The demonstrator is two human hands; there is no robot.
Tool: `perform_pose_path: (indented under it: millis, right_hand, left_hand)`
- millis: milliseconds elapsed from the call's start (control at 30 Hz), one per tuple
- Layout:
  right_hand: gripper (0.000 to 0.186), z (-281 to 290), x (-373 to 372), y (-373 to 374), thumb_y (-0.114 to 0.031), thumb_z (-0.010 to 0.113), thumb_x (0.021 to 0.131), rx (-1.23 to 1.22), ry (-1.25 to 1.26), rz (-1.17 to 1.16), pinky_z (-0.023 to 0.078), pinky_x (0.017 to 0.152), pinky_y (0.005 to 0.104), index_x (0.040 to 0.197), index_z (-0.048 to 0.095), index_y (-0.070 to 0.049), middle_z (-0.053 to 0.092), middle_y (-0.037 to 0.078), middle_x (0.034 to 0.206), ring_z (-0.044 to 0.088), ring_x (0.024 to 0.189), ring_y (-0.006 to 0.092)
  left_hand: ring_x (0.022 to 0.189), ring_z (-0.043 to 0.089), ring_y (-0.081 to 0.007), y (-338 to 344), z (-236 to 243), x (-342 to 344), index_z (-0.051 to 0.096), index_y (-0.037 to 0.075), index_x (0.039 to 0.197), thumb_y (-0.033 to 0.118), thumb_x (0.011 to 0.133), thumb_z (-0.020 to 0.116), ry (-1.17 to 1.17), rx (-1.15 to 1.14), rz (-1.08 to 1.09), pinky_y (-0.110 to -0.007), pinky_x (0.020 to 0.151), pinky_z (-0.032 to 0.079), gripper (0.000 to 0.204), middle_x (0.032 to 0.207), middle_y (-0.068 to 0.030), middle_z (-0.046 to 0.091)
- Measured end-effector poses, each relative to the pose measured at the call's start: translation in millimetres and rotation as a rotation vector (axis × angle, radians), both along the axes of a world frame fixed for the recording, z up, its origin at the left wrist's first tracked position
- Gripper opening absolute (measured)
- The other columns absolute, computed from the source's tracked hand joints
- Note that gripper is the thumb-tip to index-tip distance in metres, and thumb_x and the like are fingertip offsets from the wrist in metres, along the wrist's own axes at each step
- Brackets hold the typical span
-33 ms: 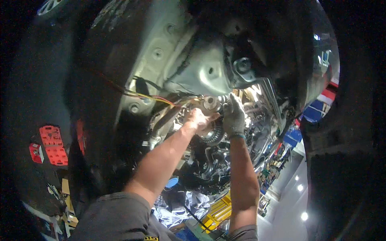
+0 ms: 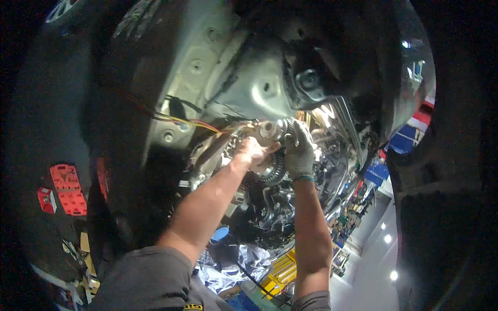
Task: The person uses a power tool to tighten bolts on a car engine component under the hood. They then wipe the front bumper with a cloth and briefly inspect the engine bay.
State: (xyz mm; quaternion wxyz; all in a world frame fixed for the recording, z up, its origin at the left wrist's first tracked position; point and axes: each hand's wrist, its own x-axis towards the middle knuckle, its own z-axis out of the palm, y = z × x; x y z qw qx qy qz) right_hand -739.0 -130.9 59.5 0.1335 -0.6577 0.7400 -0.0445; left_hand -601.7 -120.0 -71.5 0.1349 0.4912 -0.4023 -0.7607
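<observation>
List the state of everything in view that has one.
Left hand: bare, at the round metal part
Right hand: gloved, beside that part; grip unclear
Engine parts: exposed
Wires: exposed
Red case: looks open
Lamps: lit

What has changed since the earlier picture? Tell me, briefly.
The view shifted slightly: the metal panel sits a little further left and up. The right hand seems slightly lower beside the round metal part. Nothing was visibly grasped or released. Unchanged: the left hand at that part, the wires to its left.
</observation>
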Motion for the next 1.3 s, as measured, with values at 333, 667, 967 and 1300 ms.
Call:
perform_pose_path:
  millis: [333, 667, 967, 1300]
  right_hand:
    - [0.047, 36, 25, 69, -0.009, 0.072, 0.106, -0.222, -0.429, -0.606, 0.049, 0.118, 0.0375, 0.149, 0.063, 0.008, 0.071, 0.019, 0.146, 0.067, 0.134, 0.0246]
    - [0.033, 40, 66, 72, 0.0, 0.068, 0.107, -0.687, -0.664, -0.917, 0.053, 0.111, 0.0338, 0.139, 0.068, 0.005, 0.073, 0.014, 0.137, 0.07, 0.125, 0.0225]
    - [0.034, 54, 162, 148, -0.004, 0.069, 0.108, -0.614, -0.765, -0.94, 0.056, 0.107, 0.0304, 0.141, 0.067, 0.005, 0.074, 0.011, 0.131, 0.07, 0.119, 0.019]
    - [0.066, 17, 103, 151, -0.016, 0.078, 0.084, -0.109, 0.226, -0.358, 0.041, 0.124, 0.0522, 0.146, 0.062, 0.002, 0.066, 0.025, 0.142, 0.057, 0.138, 0.0436]
  left_hand:
    - [0.169, 0.021, -0.0371, -17, -51, -27, 0.036, 0.02, 0.173, 0.06, 0.111, 0.053, 0.003, -0.37, -0.228, -0.046, 0.137, 0.019, 0.076, 0.182, -0.0198, 0.024]
    - [0.103, 0.076, -0.04, -10, -51, -13, 0.077, 0.01, 0.11, 0.017, 0.102, 0.05, -0.369, -0.674, -0.106, -0.049, 0.091, 0.061, 0.029, 0.109, -0.0198, 0.078]
    - [0.128, 0.069, -0.0332, -29, 6, 47, 0.071, 0.014, 0.136, 0.042, 0.098, 0.072, -0.406, -0.644, -0.286, -0.047, 0.109, 0.054, 0.047, 0.134, -0.0174, 0.074]
    - [0.152, 0.048, -0.0334, -42, 18, 11, 0.042, 0.015, 0.165, 0.058, 0.088, 0.083, -0.129, -0.3, -0.344, -0.045, 0.128, 0.034, 0.097, 0.164, -0.0228, 0.049]
